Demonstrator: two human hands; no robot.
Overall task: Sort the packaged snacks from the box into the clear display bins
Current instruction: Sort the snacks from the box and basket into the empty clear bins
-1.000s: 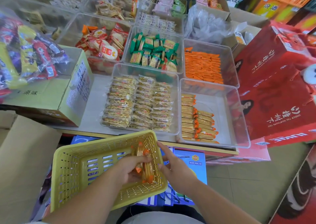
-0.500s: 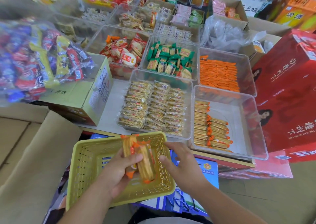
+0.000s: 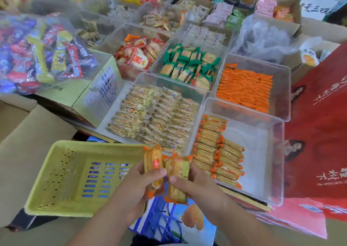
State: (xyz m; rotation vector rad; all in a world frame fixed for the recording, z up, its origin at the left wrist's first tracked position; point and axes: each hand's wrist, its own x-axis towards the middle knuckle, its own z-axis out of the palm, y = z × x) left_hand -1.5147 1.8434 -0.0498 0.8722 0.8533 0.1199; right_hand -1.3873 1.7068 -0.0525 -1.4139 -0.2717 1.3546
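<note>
Both hands, left (image 3: 135, 182) and right (image 3: 195, 183), grasp orange-ended cracker packs (image 3: 167, 172); yellow basket (image 3: 56, 180) looks emptied, lower-right clear bin (image 3: 262, 170) only part-filled.

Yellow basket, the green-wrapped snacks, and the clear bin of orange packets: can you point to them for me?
Yellow basket (image 3: 56, 178): head view, on its slotted left wall.
Green-wrapped snacks (image 3: 189, 65): head view, middle of the pile.
Clear bin of orange packets (image 3: 280, 95): head view, on its bare right wall.
</note>
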